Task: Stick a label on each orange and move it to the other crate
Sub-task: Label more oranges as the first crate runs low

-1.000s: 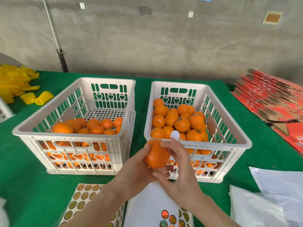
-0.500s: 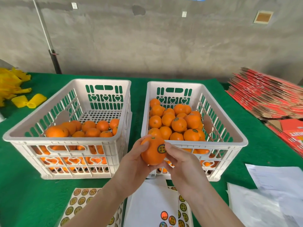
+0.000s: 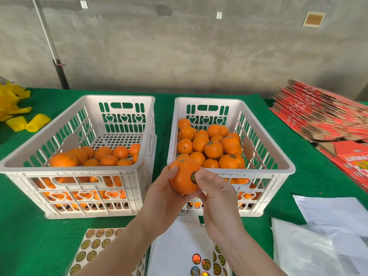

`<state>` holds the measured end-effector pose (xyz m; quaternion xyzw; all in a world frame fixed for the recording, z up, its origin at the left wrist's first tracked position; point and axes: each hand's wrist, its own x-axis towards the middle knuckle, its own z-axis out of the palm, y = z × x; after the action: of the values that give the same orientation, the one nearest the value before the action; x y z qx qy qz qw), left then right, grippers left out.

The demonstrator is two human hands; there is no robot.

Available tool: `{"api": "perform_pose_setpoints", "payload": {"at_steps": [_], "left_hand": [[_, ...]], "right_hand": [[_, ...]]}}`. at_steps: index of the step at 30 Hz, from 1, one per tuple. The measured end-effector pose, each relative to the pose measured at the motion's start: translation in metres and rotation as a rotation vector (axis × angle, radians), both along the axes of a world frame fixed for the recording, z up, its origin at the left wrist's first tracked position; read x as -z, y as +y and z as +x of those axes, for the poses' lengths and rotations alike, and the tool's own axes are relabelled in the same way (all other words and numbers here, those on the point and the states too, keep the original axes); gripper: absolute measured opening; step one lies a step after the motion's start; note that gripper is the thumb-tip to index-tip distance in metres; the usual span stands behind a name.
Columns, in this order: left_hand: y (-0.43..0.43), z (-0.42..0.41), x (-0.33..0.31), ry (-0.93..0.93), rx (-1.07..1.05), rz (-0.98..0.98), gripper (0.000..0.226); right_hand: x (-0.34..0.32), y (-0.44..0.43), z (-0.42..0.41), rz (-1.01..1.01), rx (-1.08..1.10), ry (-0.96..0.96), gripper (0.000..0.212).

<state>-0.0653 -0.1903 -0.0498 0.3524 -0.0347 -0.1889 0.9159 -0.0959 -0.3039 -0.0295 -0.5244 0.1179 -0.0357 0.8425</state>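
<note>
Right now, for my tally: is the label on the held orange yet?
On: a round dark sticker label shows on the held round orange fruit.

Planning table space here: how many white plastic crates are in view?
2. The left crate sits on the green cloth, holding fewer oranges; the right crate stands beside it, fuller. No others show.
</note>
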Motion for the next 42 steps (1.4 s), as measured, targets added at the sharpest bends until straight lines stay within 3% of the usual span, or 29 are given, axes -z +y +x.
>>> {"api": "perform_pose_setpoints", "payload": {"at_steps": [3,7,10,13,16,18,20,23,27,34,36,38,40,42], "left_hand": [[-0.001,-0.001,0.0,-0.044,-0.02,0.048,0.063],[-0.001,0.004,-0.005,-0.072,-0.081,0.131,0.057],[-0.004,0.013,-0.01,-0.119,-0.096,0.164,0.053],[-0.007,0.027,-0.019,-0.223,-0.103,0.274,0.052],[-0.013,0.059,-0.027,-0.39,-0.144,0.721,0.065],[-0.02,0.086,-0.027,-0.58,-0.235,1.164,0.047],[-0.029,0.105,-0.024,-0.768,-0.17,1.583,0.041],[-0.038,0.116,-0.011,-0.83,0.048,1.909,0.037],[-0.035,0.12,-0.006,-0.779,0.032,1.937,0.034],[-0.035,0.124,-0.003,-0.73,-0.013,1.85,0.032],[-0.035,0.123,-0.005,-0.735,-0.028,1.825,0.031],[-0.036,0.12,-0.007,-0.758,-0.142,1.782,0.022],[-0.034,0.115,-0.009,-0.774,-0.39,1.679,0.014],[-0.029,0.109,-0.008,-0.651,-0.62,1.479,0.024]], "right_hand": [[0.003,0.001,-0.002,-0.101,0.053,-0.076,0.016],[0.004,-0.004,0.007,-0.24,0.044,-0.234,0.04],[-0.001,-0.006,0.018,-0.515,-0.085,-0.35,0.043],[-0.005,-0.011,0.037,-0.707,-0.145,-0.447,0.066],[-0.016,-0.03,0.073,-0.851,-0.082,-0.479,0.071],[-0.024,-0.047,0.113,-0.908,0.015,-0.454,0.068],[-0.028,-0.067,0.164,-0.928,0.12,-0.309,0.074],[-0.016,-0.1,0.23,-0.939,0.196,-0.023,0.085],[0.017,-0.133,0.277,-1.105,0.252,0.197,0.079],[0.046,-0.149,0.297,-1.146,0.081,0.406,0.081],[0.041,-0.144,0.294,-1.249,0.072,0.473,0.079],[0.025,-0.126,0.286,-1.451,0.158,0.324,0.072],[0.006,-0.094,0.273,-1.513,0.255,-0.102,0.06],[-0.012,-0.049,0.25,-1.419,0.202,-0.485,0.045]]}}
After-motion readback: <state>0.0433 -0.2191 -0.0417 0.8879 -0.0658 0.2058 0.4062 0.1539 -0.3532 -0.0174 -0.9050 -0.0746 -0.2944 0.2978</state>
